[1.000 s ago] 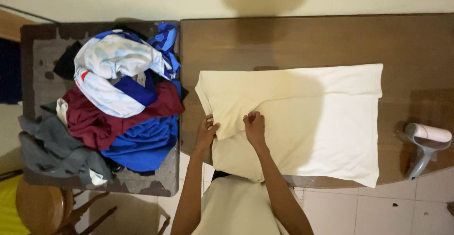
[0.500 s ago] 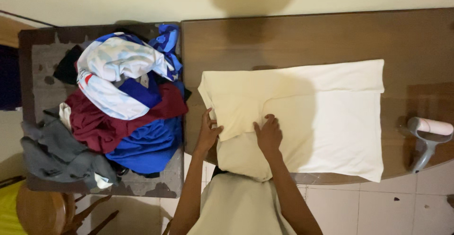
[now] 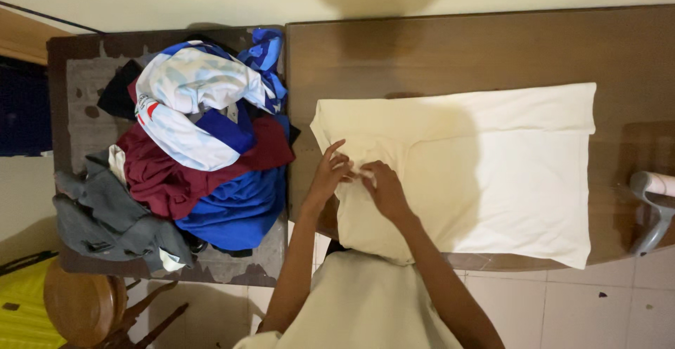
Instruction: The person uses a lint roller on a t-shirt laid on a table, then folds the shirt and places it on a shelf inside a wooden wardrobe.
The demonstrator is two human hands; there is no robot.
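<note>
Left hand point(image 3: 329, 173) and right hand point(image 3: 383, 189) close together on cream shirt point(image 3: 492, 173), fingers curled and pinching a small fold of its cloth between them. Shirt spread flat under and right of both hands on table point(image 3: 457, 54). Clothes pile point(image 3: 197, 145) left of left hand. Steamer point(image 3: 654, 205) far right.

Two hands, the left hand point(image 3: 327, 177) and the right hand point(image 3: 383, 189), lie on one cream garment point(image 3: 492, 173). Left of that garment sits one heap of clothes point(image 3: 190, 159); right of it, one handheld steamer point(image 3: 654, 208). Two wooden surfaces point(image 3: 457, 54) carry them.
</note>
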